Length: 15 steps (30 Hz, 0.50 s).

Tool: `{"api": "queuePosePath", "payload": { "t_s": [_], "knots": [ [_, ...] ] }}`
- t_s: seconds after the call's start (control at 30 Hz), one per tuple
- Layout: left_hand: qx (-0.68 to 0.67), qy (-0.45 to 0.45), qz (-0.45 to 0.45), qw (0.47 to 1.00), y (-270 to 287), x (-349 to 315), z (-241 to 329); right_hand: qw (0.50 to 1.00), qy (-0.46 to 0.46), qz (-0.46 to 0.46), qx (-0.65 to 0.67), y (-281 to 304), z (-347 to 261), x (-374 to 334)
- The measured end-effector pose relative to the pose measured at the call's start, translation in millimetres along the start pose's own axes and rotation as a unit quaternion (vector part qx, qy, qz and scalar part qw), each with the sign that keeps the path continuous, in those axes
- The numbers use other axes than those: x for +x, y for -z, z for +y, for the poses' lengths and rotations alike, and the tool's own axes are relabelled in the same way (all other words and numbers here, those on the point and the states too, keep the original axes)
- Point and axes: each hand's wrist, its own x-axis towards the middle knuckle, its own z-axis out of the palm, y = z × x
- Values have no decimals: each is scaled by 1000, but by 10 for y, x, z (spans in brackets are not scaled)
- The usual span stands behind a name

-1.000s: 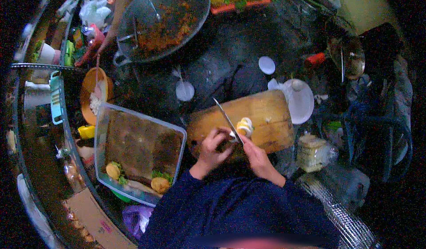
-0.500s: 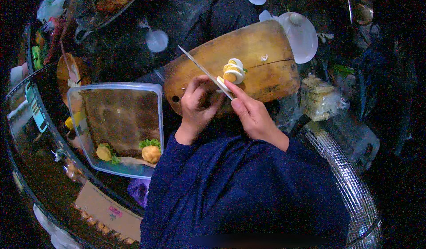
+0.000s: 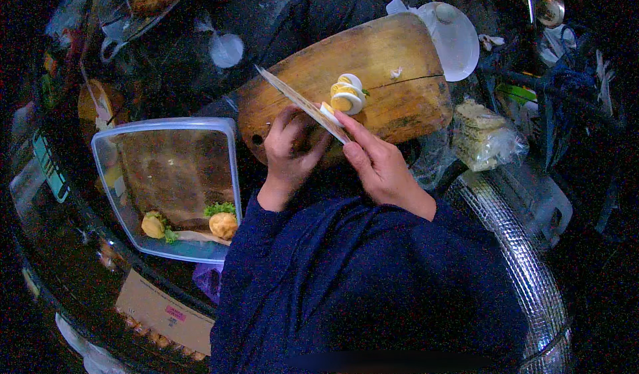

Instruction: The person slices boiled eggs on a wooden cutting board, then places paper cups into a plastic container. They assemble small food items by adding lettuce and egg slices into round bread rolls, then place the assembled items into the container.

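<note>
My right hand (image 3: 386,171) is closed on a knife (image 3: 293,97), whose blade slants up and left over the near edge of the wooden cutting board (image 3: 399,49). Against the blade, by my right fingertips, lies a slice of boiled egg (image 3: 328,112). Just past it, several boiled egg slices (image 3: 347,94) with yellow yolks lie overlapped on the board, a bit of green beside them. Below the blade is my left hand (image 3: 289,151), its fingers curled and partly hidden by the knife. Whatever it holds, if anything, does not show.
Left of the board stands a clear plastic box (image 3: 237,167) holding round golden pieces (image 3: 223,225) with green leaves. White lids (image 3: 462,44) lie beyond the board's right end. To the right are a bag of pale slices (image 3: 489,134) and a silvery quilted strip (image 3: 509,254).
The knife has tilted, showing more of its flat side. My left fingers have drawn in under the blade. The view has shifted slightly, moving the board and box up and left in the picture.
</note>
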Motion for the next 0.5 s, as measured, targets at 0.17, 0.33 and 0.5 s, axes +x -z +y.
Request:
{"api": "queuePosePath", "payload": {
  "t_s": [0.17,0.33,0.5],
  "knots": [
    [6,0,3,1000,1,-37,-36,997,-64,-36,15,18,-44,-3],
    [12,12,2,1000,-8,-64,-36,996,-75,-43,18,17,-65,10],
    [20,15,0,1000,-13,-68,-32,998,-56,-26,-4,-10,-61,15]
  ]
}}
